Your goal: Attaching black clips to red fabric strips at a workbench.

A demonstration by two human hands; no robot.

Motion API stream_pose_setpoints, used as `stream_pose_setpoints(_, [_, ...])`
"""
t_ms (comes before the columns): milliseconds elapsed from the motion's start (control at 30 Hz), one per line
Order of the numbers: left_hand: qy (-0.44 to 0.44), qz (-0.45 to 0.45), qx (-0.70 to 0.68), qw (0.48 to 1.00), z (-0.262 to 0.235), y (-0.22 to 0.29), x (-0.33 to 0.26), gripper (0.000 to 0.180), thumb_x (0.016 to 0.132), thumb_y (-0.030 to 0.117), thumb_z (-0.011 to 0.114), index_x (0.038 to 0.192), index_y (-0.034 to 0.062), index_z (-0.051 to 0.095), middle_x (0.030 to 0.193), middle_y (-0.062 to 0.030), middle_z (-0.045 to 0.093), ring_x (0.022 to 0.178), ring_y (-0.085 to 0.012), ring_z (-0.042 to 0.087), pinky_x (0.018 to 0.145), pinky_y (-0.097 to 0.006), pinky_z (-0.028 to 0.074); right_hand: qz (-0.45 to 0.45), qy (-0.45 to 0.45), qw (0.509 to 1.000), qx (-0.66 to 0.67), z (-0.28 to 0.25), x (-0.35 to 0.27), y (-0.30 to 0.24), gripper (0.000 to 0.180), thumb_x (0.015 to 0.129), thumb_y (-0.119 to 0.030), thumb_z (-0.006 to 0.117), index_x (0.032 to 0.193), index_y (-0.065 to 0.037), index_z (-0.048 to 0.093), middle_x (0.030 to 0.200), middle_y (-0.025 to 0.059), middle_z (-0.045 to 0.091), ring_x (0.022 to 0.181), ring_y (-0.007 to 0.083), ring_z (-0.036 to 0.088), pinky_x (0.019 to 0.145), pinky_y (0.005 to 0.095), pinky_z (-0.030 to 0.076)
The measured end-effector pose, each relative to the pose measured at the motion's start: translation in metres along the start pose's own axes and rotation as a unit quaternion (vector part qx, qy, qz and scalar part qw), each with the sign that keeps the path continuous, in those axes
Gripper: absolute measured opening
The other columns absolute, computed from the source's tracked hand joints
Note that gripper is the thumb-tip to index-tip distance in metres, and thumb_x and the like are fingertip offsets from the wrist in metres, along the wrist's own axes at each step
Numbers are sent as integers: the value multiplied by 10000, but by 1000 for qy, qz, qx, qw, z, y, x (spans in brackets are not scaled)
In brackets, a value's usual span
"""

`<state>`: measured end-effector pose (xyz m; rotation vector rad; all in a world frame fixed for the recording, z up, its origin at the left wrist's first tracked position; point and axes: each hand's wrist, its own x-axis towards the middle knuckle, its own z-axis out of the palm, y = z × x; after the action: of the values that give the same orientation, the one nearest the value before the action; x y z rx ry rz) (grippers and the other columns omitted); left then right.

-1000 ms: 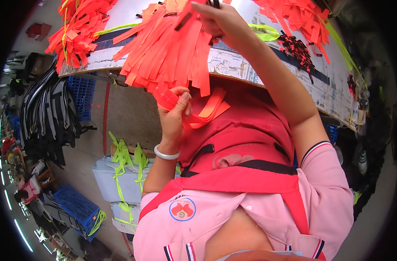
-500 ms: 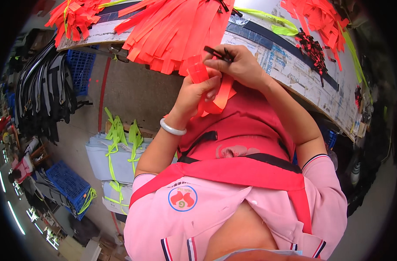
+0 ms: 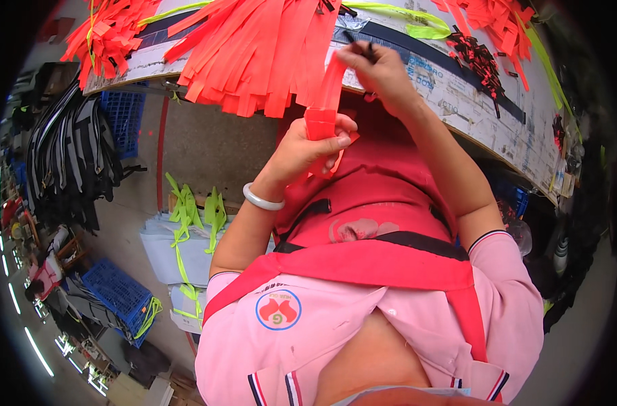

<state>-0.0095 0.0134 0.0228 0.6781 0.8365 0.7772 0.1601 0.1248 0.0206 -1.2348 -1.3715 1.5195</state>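
Note:
My left hand (image 3: 313, 150) is closed round a folded orange-red strap (image 3: 321, 123) in front of my apron. One length of the strap runs up from it to my right hand (image 3: 383, 76), whose thumb and fingers pinch its upper end. Small dark pieces (image 3: 360, 43) stick out by the right fingers; their kind is blurred. Just beyond my hands, a pile of orange-red straps (image 3: 254, 61) hangs over the near edge of the worktable (image 3: 450, 120).
More orange straps (image 3: 112, 34) lie at the table's far left. To the right is a heap of small black-and-red pieces (image 3: 476, 64). Black-grey straps (image 3: 75, 149) hang at left, near a blue crate (image 3: 122, 122). White bundles (image 3: 173, 250) tied with yellow-green ribbon stand below.
My right hand has moved up and away from my left, drawing a length of strap out between them. My left hand has dropped slightly, still gripping the strap.

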Motion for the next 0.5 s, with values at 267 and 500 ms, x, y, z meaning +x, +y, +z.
stream_pose_setpoints(267, [64, 50, -22, 996, -23, -14, 4, 300, 887, 94, 636, 1160, -20, 589, 717, 20, 531, 501, -45, 418, 441, -210, 318, -231, 196, 904, 302, -173, -34, -115, 204, 971, -167, 530, 786, -82, 529, 537, -58, 291, 442, 62, 221, 455, 188, 229])
stream_pose_setpoints(500, [70, 128, -72, 987, -15, 0, 13, 222, 953, 163, 570, 1076, -11, 629, 678, 23, 538, 493, -28, 378, 450, -191, 273, -252, 23, 961, -112, -95, -98, -94, 153, 912, -171, 605, 887, -22, 629, 671, -59, 517, 525, 1, 395, 467, 187, 270])
